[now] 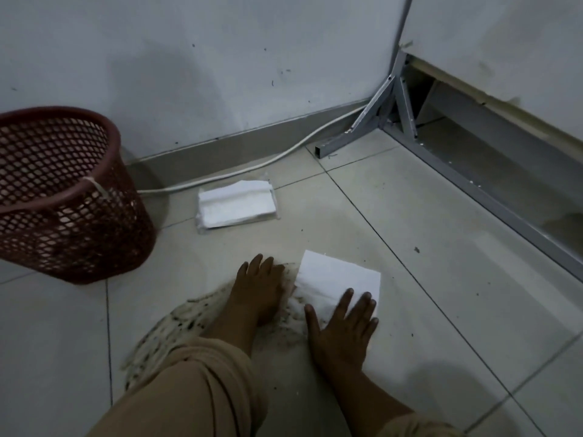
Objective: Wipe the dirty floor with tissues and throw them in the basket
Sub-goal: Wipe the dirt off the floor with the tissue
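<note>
wall [220,58]: pale, scuffed with small dark marks, behind everything along the top
skirting [239,143]: grey strip at the foot of the wall
cable [252,164]: white, lying along the skirting, running from behind the left side toward the corner
metal frame [394,102]: grey, braced legs standing in the corner, one open square tube end resting on the tiles
rail [492,197]: grey metal, running diagonally along the right edge, under a pale panel [504,42]

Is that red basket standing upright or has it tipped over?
Upright, leaning slightly. The red basket rests on its base on the floor with its open rim facing up. Whether anything lies inside, I cannot tell.
</note>
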Action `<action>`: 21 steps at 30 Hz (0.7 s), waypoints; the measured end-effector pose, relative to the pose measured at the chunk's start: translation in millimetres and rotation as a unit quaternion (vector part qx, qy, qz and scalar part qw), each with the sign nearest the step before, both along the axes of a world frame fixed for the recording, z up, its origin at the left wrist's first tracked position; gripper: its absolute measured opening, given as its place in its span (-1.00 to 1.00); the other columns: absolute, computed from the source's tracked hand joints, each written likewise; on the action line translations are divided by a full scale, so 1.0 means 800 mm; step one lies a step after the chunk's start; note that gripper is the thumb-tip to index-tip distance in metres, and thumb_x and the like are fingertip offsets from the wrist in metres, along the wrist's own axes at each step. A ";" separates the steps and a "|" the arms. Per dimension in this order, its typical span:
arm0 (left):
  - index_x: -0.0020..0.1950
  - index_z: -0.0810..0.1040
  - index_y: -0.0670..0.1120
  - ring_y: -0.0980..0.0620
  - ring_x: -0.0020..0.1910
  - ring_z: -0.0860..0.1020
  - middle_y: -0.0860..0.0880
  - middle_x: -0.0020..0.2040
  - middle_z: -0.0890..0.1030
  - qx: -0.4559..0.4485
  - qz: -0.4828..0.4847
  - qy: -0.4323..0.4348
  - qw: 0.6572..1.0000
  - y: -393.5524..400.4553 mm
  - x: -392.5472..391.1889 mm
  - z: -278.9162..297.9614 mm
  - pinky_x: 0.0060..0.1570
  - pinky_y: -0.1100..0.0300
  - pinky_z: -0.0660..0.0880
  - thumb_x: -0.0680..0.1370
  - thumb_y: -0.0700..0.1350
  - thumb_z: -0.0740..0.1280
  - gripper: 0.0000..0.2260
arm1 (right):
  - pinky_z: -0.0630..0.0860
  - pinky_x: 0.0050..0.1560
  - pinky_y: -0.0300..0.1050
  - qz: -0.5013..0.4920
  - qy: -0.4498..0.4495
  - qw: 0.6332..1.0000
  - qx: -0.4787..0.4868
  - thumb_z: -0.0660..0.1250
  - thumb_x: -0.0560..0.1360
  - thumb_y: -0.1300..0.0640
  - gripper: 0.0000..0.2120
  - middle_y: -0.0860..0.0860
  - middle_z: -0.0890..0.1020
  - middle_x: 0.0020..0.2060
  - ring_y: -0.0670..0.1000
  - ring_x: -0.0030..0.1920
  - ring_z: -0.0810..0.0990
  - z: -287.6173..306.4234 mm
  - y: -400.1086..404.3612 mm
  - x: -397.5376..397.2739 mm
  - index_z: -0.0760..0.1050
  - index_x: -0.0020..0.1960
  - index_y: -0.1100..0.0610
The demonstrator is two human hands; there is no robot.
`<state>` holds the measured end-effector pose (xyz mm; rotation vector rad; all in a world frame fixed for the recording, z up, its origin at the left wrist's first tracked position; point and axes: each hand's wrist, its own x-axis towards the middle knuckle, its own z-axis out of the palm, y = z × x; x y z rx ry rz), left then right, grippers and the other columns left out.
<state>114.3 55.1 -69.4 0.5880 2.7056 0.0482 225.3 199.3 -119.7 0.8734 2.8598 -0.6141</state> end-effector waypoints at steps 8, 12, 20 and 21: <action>0.60 0.01 0.00 -0.06 0.58 -0.12 -0.04 0.62 -0.02 0.026 0.080 0.020 0.996 -0.049 0.000 -0.020 0.52 -0.04 -0.14 0.67 0.12 -0.06 -0.49 | -0.25 0.54 0.17 0.074 0.017 0.996 0.042 -0.28 0.42 -0.47 -0.09 0.20 -0.25 0.56 0.17 0.56 -0.26 -0.005 -0.020 -0.059 -0.30 0.57 0.08; 0.59 0.02 0.02 -0.04 0.58 -0.11 -0.02 0.62 -0.01 0.053 0.127 0.015 0.990 -0.057 0.019 -0.027 0.51 -0.02 -0.14 0.66 0.15 -0.06 -0.49 | -0.26 0.54 0.12 0.180 0.036 0.982 0.035 -0.24 0.46 -0.44 -0.12 0.14 -0.27 0.56 0.12 0.56 -0.28 -0.009 -0.013 -0.064 -0.31 0.57 0.09; 0.60 0.04 0.01 0.00 0.58 -0.09 0.01 0.61 0.01 0.102 0.199 0.041 0.974 -0.033 0.047 -0.032 0.51 0.02 -0.10 0.66 0.13 -0.03 -0.49 | -0.12 0.54 0.04 0.488 0.075 0.870 -0.010 -0.04 0.56 -0.38 -0.23 0.00 -0.09 0.59 -0.03 0.58 -0.16 -0.021 0.017 -0.009 -0.10 0.59 0.06; 0.59 0.04 0.01 0.01 0.58 -0.09 0.01 0.61 0.01 0.101 0.200 0.046 0.973 -0.031 0.051 -0.033 0.51 0.02 -0.10 0.66 0.13 -0.02 -0.49 | -0.06 0.53 0.05 0.496 0.087 0.864 -0.001 -0.01 0.56 -0.38 -0.23 0.00 -0.04 0.59 -0.02 0.58 -0.12 -0.023 0.027 -0.001 -0.06 0.59 0.06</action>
